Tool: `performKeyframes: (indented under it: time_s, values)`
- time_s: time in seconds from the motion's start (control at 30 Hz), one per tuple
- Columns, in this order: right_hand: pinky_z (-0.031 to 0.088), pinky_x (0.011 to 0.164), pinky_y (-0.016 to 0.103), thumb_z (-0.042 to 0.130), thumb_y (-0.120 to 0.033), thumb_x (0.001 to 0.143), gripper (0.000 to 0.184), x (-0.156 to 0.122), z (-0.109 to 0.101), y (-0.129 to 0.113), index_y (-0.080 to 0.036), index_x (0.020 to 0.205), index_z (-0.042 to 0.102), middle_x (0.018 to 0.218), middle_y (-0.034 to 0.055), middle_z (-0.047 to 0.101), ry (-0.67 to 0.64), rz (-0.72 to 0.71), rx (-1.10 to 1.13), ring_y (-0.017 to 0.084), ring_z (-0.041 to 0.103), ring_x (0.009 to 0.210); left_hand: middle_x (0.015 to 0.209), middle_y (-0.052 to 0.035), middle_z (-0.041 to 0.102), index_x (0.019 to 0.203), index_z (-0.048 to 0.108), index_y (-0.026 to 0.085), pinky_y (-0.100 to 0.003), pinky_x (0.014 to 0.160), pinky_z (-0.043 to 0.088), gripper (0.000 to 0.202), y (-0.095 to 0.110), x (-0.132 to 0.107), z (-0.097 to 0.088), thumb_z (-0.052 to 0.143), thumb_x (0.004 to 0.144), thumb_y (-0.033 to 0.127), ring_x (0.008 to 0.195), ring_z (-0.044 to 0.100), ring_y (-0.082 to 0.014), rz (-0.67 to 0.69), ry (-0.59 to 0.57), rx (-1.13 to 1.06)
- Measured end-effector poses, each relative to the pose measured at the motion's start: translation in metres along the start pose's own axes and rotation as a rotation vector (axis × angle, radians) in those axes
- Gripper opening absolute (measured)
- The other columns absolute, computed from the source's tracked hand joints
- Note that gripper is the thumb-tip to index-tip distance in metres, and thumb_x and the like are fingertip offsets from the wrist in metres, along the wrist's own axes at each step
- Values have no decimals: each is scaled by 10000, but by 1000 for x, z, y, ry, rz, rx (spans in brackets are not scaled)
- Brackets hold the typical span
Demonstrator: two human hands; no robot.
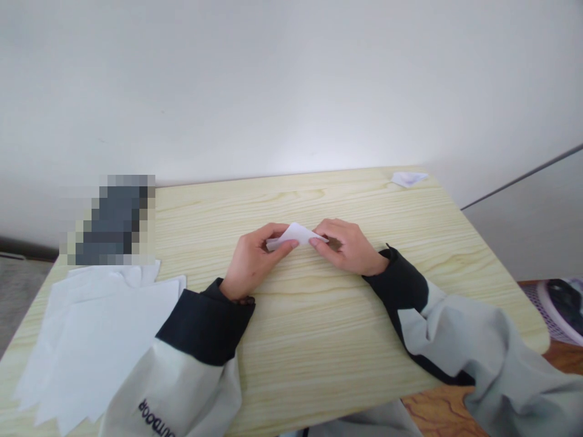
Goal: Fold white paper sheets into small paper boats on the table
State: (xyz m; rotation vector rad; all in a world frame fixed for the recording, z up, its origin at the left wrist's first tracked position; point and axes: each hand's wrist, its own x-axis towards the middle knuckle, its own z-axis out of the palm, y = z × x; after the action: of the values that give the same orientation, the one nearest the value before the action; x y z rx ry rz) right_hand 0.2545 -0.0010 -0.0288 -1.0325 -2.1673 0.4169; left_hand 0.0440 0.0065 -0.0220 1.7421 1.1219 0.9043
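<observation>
A small folded piece of white paper (299,233) is held above the middle of the table, its peak pointing away from me. My left hand (257,258) pinches its left end, thumb on the near face and fingers behind. At the right end my right hand (342,243) grips it the same way, with the thumb near the lower edge. The fingertips behind the paper are partly hidden.
The wood-grain table (319,364) meets a white wall (291,85). Several white paper sheets (113,340) lie fanned at the left, below a pixelated dark object (112,221). A folded paper piece (409,178) rests at the far right corner. A purple basket (542,303) stands beyond the right edge.
</observation>
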Motion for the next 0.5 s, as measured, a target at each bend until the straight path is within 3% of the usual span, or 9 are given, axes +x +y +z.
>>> performKeyframes:
  time_s: [0.13,0.33,0.5]
  values:
    - [364,596,242,515,-253,868,147,0,0,1,-177,749,557,650,-3,558,54,37,-23,111,488,596,976,-65,697,1013,646,171,-265,726,505,332,-6,1,1,693,764,386,867,646,-184,-16,57,-99]
    - [360,564,220,523,-311,883,157,0,0,-1,-179,808,563,649,-19,552,4,37,10,95,471,567,894,-40,692,924,630,178,-257,675,491,292,-5,0,2,714,739,387,755,628,-153,-11,35,-40]
    - [385,565,214,540,-317,872,141,-1,2,-1,-185,833,569,680,-17,589,57,147,26,98,513,584,810,-1,678,889,519,192,-262,692,515,270,-3,-1,3,707,756,334,689,646,-128,-16,97,-220]
